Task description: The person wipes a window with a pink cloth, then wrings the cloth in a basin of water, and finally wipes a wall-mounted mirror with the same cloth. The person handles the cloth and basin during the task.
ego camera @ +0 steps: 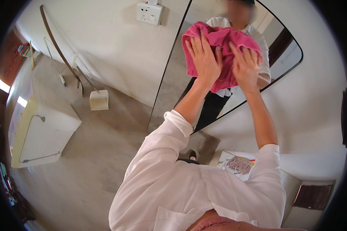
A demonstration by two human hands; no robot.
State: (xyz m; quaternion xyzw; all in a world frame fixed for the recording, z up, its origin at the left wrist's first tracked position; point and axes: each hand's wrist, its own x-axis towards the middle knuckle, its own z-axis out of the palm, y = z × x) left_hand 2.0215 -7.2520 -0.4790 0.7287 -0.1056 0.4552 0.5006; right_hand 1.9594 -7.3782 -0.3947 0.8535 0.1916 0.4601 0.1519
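A bunched pink cloth lies against the upper part of a tall, black-framed mirror. My left hand presses flat on the cloth's left part, its fingers pointing up. On the cloth's right part rests my right hand, with its fingers spread. Both palms face the glass, and the cloth sits between them and the mirror. The mirror reflects a person in a white shirt and dark trousers. The cloth's edges hang loose around both hands.
A wall socket is left of the mirror. A long-handled dustpan and a curved wooden pole lean near the wall. A white chest-like appliance stands at left. A mop head lies low at right.
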